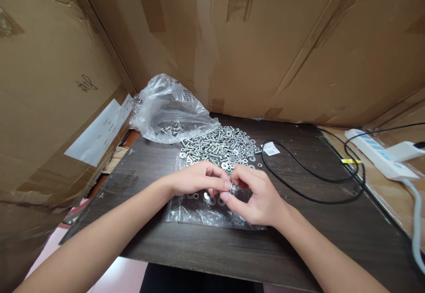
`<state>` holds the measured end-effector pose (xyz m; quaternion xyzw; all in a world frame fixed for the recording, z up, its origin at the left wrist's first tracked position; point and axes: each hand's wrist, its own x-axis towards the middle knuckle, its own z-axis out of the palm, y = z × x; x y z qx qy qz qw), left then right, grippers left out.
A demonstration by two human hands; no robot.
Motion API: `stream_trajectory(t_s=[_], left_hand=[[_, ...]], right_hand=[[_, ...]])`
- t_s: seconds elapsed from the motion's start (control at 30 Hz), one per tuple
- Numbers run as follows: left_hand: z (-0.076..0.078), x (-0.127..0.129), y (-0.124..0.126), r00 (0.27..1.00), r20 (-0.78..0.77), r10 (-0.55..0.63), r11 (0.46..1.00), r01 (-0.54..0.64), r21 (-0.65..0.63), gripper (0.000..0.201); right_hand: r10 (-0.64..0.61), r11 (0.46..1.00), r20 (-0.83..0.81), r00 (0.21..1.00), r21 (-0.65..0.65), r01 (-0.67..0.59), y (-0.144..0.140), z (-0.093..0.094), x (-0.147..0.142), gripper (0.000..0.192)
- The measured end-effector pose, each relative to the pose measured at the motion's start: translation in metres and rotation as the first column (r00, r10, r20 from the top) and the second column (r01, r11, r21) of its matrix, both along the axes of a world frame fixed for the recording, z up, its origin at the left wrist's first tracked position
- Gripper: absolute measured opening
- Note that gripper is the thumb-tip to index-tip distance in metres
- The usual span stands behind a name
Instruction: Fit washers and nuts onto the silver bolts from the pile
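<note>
Left hand (195, 179) and right hand (255, 195) meet at centre frame, fingertips pinched together on a small metal part (233, 188).

They work over a flat clear bag (199, 213) on the dark table (332, 235), just below the pile of screws and washers (219, 149); a crumpled bag (169, 107) sits upper left. Judging by the grip, keeping the piece low over the bag would catch any drop.

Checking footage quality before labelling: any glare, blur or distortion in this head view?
Head view: glare on the crumpled clear plastic bag and the pile of silver screws and washers; wide-angle bending at the edges; the small metal piece between left hand and right hand looks soft.
</note>
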<state>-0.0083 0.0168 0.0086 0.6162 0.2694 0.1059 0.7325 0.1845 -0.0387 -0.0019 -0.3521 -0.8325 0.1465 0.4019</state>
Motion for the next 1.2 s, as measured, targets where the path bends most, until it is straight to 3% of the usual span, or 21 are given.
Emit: stream_trajectory(t_s=[0.27,0.37,0.5,0.73,0.83,0.97,1.07,1.2], left_hand=[[0.001,0.001,-0.003,0.997,0.066,0.026,0.998,-0.03,0.064,0.026],[-0.001,0.002,-0.004,0.995,0.075,0.059,0.996,-0.065,0.068,0.025],[-0.004,0.004,-0.005,0.986,0.106,0.125,0.985,-0.136,0.103,0.019],[-0.006,0.008,-0.008,0.958,0.145,0.248,0.935,-0.276,0.222,0.021],[-0.005,0.008,-0.011,0.946,0.128,0.299,0.879,-0.325,0.349,0.022],[-0.005,0.008,-0.013,0.932,0.133,0.337,0.743,-0.35,0.571,0.016],[-0.006,0.008,-0.014,0.927,0.142,0.347,0.662,-0.35,0.662,0.013],[-0.007,0.009,-0.014,0.918,0.148,0.367,0.637,-0.364,0.679,0.011]], right_hand=[[-0.03,0.986,0.017,0.999,0.163,0.027,0.001,0.0,0.001,0.03],[-0.06,0.985,0.031,0.998,0.165,0.054,0.002,-0.002,0.002,0.032],[-0.075,0.994,-0.041,0.996,0.072,0.078,0.003,-0.004,0.0,0.035],[-0.128,0.969,-0.167,0.978,-0.232,0.087,0.001,-0.005,-0.003,0.041],[-0.158,0.94,-0.205,0.966,-0.331,0.083,0.0,-0.006,-0.005,0.042],[-0.179,0.873,-0.294,0.939,-0.487,0.013,0.001,-0.011,-0.008,0.045],[-0.197,0.817,-0.354,0.914,-0.574,-0.046,0.003,-0.018,-0.009,0.045],[-0.19,0.823,-0.306,0.933,-0.568,-0.019,0.002,-0.02,-0.009,0.046]])
